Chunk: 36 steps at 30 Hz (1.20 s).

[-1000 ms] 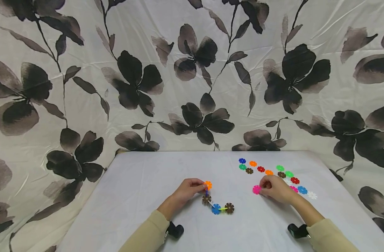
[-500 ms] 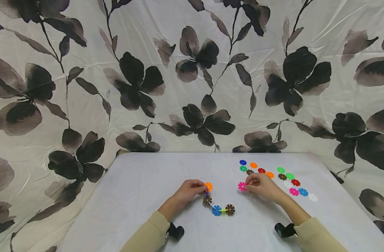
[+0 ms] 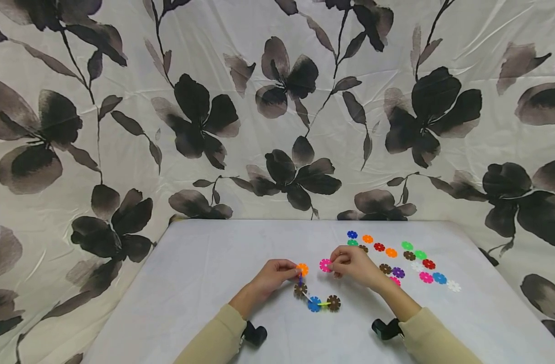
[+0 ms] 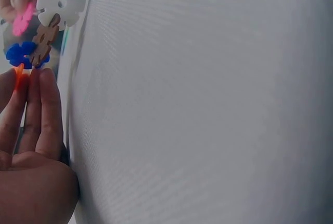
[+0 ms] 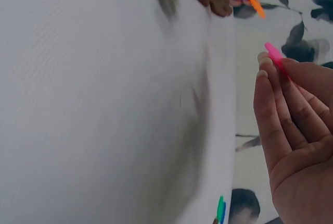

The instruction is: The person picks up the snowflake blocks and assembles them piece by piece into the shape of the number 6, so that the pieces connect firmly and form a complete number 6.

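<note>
My left hand (image 3: 274, 275) pinches the orange notched disc (image 3: 303, 269) at the upper end of a chain of interlocking discs. Below the orange one the chain runs through a blue disc (image 4: 21, 54), a brown disc (image 3: 300, 289), a white disc (image 4: 61, 3), a light-blue disc (image 3: 314, 304), a yellow-green disc (image 3: 324, 304) and another brown disc (image 3: 334, 303). Between thumb and fingertips my right hand (image 3: 356, 266) holds a pink notched disc (image 3: 325, 265), a short gap to the right of the orange one. In the right wrist view that pink disc is seen edge-on.
Loose notched discs lie at the back right of the white table (image 3: 204, 283), among them a red disc (image 3: 428, 264), a purple disc (image 3: 398, 272) and a white disc (image 3: 454, 286). Behind the table hangs a floral cloth (image 3: 286, 101).
My right hand has carried the pink disc leftward from the loose discs to beside the orange one. The left hand and its chain have stayed nearly in place.
</note>
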Motion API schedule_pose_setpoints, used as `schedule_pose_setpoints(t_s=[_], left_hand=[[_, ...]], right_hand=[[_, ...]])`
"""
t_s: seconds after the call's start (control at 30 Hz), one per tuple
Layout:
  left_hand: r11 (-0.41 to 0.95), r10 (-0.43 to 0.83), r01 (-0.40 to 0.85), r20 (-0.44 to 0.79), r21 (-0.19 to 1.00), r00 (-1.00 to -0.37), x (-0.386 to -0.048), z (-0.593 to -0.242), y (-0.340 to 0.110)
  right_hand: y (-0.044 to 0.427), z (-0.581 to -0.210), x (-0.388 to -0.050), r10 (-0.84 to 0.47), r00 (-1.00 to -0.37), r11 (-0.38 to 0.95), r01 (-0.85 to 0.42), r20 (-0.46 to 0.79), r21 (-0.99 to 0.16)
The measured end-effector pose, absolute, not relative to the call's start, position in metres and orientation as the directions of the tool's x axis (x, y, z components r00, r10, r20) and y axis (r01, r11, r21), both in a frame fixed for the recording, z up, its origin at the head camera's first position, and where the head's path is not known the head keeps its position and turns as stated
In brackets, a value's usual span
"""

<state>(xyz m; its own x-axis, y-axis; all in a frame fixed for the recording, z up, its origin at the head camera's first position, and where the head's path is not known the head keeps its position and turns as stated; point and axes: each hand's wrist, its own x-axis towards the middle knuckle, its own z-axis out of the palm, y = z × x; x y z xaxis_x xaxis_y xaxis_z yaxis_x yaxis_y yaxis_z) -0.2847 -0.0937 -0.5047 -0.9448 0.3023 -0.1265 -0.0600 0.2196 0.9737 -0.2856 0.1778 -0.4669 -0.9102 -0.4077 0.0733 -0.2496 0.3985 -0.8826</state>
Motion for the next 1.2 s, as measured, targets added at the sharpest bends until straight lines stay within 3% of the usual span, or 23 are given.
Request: schedule_pose_setpoints(t_s=[0.3,0.9,1.2], left_hand=[[0.209,0.302,-0.057,-0.120,0.976,-0.946,-0.285,-0.503,-0.094],[0.200,0.326,-0.047,-0.112,0.979,-0.939,-0.288,-0.506,-0.095],[0.183,0.339,-0.028,-0.089,0.983,-0.937,-0.284,-0.502,-0.096]], right_hand=[[0.152,-0.466,-0.292,-0.371,-0.926,0.390,-0.218,0.064,-0.895],[0.128,-0.462,-0.290,-0.210,-0.975,0.323,-0.005,-0.067,-0.946],[0.126,-0.461,-0.289,-0.286,-0.954,0.281,0.001,-0.085,-0.960]])
